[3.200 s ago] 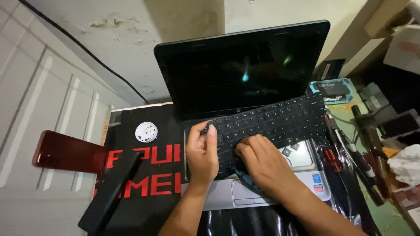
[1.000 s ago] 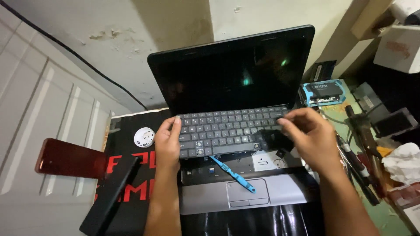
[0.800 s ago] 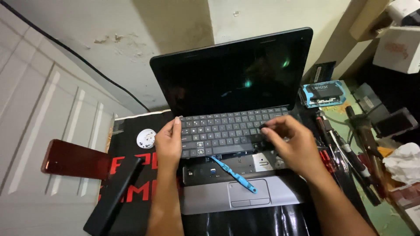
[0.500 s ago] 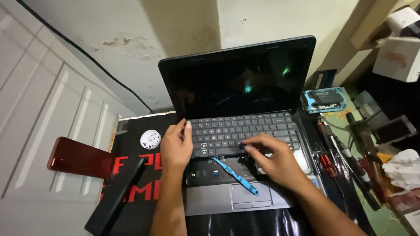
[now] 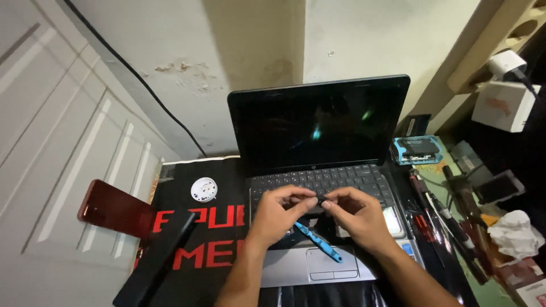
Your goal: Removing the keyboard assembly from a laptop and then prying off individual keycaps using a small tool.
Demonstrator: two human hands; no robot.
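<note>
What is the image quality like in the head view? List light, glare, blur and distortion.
Head view: dim warm light from above; the laptop screen is dark with small green-blue glare spots; both hands, left and right, are slightly soft from motion; the blue tool is fairly sharp; wide-angle distortion bends the door and wall edges; the right clutter lies in shadow.

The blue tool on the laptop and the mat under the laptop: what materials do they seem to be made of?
The blue tool looks like moulded plastic: even bright colour, thin flat bar, dull sheen. The mat is probably cloth-topped or rubber: matte black with red printing, lying flat and limp on the bench. Neither can be confirmed by sight alone.
</note>
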